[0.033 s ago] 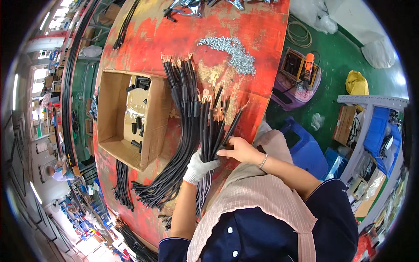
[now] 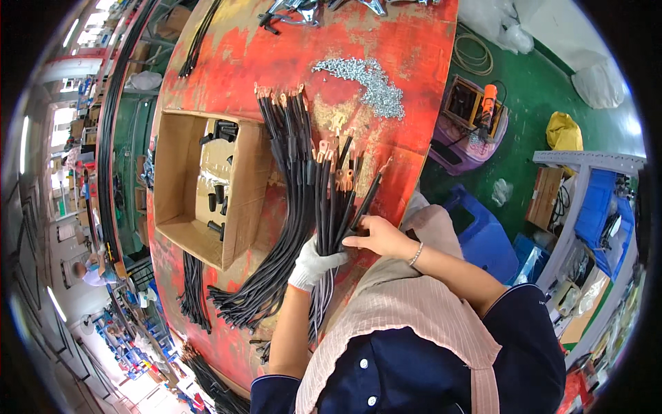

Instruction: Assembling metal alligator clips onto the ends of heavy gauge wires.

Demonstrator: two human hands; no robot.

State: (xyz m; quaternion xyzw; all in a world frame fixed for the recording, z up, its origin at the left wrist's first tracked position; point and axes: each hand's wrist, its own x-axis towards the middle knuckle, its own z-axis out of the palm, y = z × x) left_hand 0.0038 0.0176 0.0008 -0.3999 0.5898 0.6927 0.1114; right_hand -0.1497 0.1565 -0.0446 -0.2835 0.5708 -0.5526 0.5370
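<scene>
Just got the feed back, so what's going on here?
A person's gloved left hand grips a bundle of black cables with copper ends pointing away. The bare right hand touches the rightmost cable. A second bunch lies on the red table to the left, beside an open box.

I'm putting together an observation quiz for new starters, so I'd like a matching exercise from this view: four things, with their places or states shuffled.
Things
1. Left hand
2. Right hand
3. Cardboard box
4. Small metal parts

Places or states
A. Heaped loose on the red tabletop
B. In a white glove, around black cables
C. Open, with black pieces inside
D. Bare, with a bracelet at its wrist

Pairs: 1-B, 2-D, 3-C, 4-A
</scene>
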